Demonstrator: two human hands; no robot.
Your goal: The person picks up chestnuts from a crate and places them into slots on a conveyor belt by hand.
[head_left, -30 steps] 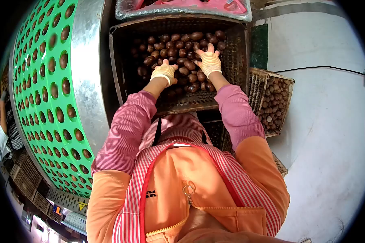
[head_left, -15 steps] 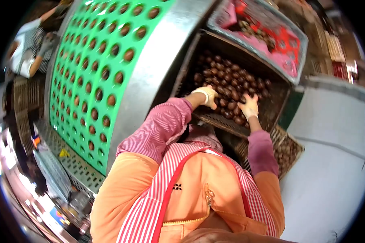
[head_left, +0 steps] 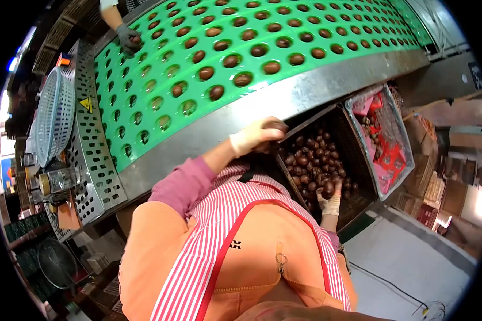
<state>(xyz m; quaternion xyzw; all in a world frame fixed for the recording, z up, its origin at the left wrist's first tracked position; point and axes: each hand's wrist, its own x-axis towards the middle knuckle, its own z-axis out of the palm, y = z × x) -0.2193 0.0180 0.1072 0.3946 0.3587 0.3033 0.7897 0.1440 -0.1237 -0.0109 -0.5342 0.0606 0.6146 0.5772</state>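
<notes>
My left hand (head_left: 258, 137), in a pale glove, is closed on a dark brown round fruit (head_left: 274, 126) above the metal edge (head_left: 219, 121) of the green belt. Inside the dark crate (head_left: 357, 160) my right hand (head_left: 330, 199) has its fingers around another brown fruit (head_left: 328, 188). Many similar brown fruits (head_left: 311, 159) lie heaped in the crate. The green belt (head_left: 195, 83) has rows of oval pockets, most with one brown fruit each; several pockets near its left end hold none.
A co-worker's gloved hand (head_left: 128, 40) is over the belt's upper left. A plastic-lined crate (head_left: 407, 166) with red and pink bags adjoins the fruit crate. Perforated metal plate (head_left: 94, 160), blue basket (head_left: 55, 117) and glass jar (head_left: 59, 181) stand at left.
The view has turned toward the belt. My left hand has left the crate and come up beside the belt edge with a fruit; my right hand stays in the crate, now closed round a fruit.
</notes>
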